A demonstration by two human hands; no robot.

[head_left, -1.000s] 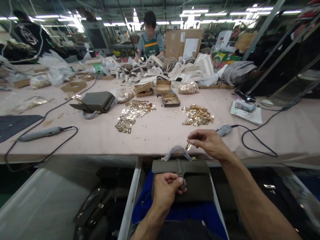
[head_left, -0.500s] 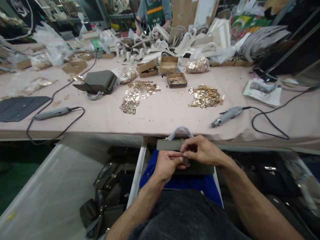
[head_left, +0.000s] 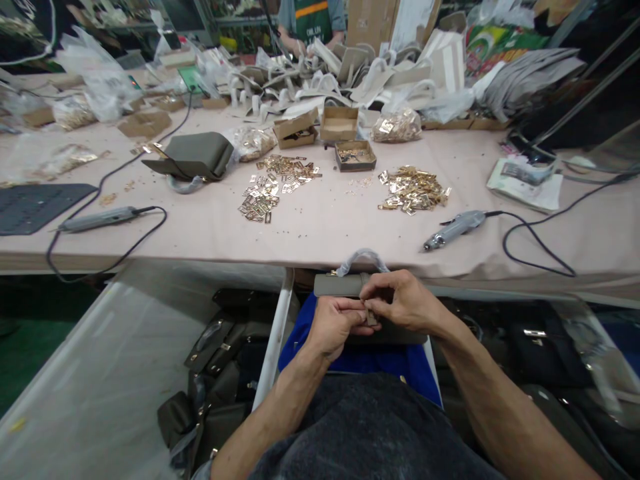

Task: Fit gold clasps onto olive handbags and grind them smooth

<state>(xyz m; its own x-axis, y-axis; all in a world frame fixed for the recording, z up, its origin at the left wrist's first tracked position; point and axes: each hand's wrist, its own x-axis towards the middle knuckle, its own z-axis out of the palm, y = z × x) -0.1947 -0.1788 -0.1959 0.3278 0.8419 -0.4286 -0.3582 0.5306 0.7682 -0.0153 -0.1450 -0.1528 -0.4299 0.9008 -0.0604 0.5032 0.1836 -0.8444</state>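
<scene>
A dark grey-green handbag [head_left: 337,285] rests at the table's front edge on blue cloth, its handle [head_left: 363,259] wrapped in clear plastic. Over its front, my left hand [head_left: 336,327] pinches the end of a narrow strap [head_left: 371,318] belonging to the bag. My right hand [head_left: 395,300] is closed with thumb and forefinger together at the same strap end. Whatever small part sits between those right fingertips is too small to make out. My fingers hide most of the strap and much of the bag's front.
Gold metal plates [head_left: 260,197] and gold fittings [head_left: 415,190] lie in piles. Corded grey electric screwdrivers [head_left: 457,229] lie right and left. Another handbag [head_left: 195,157] stands at left beyond a cable. Bins holding bags [head_left: 225,360] flank me. A co-worker [head_left: 313,27] is across the table.
The view has shifted slightly. My hands stay at the strap, with small finger movements, and the strap end looks a little more tilted.
</scene>
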